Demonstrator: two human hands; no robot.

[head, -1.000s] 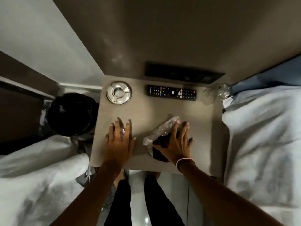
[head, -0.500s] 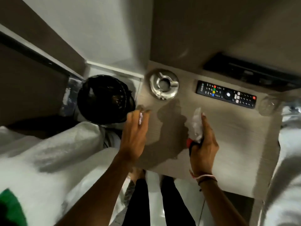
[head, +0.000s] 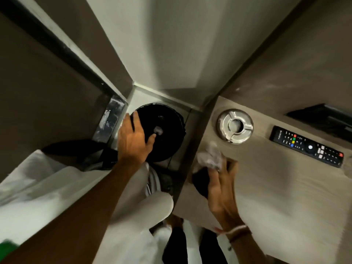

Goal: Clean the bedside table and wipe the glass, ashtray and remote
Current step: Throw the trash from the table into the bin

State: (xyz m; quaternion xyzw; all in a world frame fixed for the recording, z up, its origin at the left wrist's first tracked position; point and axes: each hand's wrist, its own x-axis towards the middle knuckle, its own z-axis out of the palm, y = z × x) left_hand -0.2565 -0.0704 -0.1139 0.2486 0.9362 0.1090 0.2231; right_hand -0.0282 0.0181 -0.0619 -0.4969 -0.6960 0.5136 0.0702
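My left hand hovers over the black waste bin left of the bedside table, fingers spread. A small white scrap shows inside the bin just past my fingertips. My right hand rests near the table's left front edge, closed on a crumpled clear plastic wrapper and a dark object under it. The round metal ashtray sits at the table's back left. To its right lies the black remote. The glass is out of view.
White bedding fills the lower left, next to the bin. A dark panel is mounted on the wall behind the remote. The bin stands in a narrow gap between the bed, the wall corner and the table. My legs are below the table's front edge.
My view swung left. My left hand went from the table's left edge to above the bin, and the small white scrap it pinched now lies in the bin. My right hand lifted the wrapper leftward.
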